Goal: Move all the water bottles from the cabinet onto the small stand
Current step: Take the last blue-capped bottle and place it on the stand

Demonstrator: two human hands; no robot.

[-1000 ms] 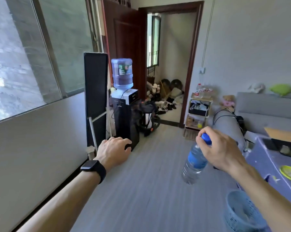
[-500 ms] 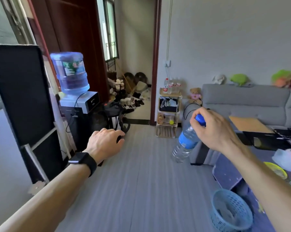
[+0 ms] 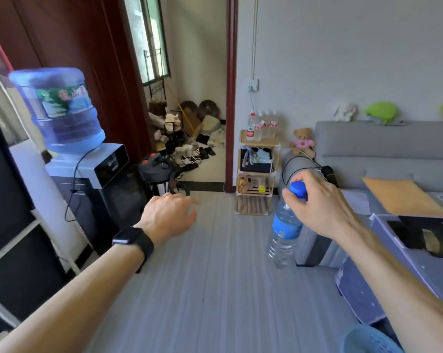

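My right hand grips a clear water bottle by its blue cap, and the bottle hangs tilted above the floor. My left hand, with a black watch on the wrist, is held out in front with loose fingers and holds nothing. Straight ahead against the far wall stands the small wooden stand. Several water bottles with red labels stand on its top shelf. The cabinet is not in view.
A water dispenser with a big blue jug stands at the left. A grey sofa is at the right, with a purple-covered table and blue basket nearer me. An open doorway lies behind the stand's left.
The view has swung right and moved forward along the floor. The stand and sofa are closer and more central. My right hand still carries the bottle.
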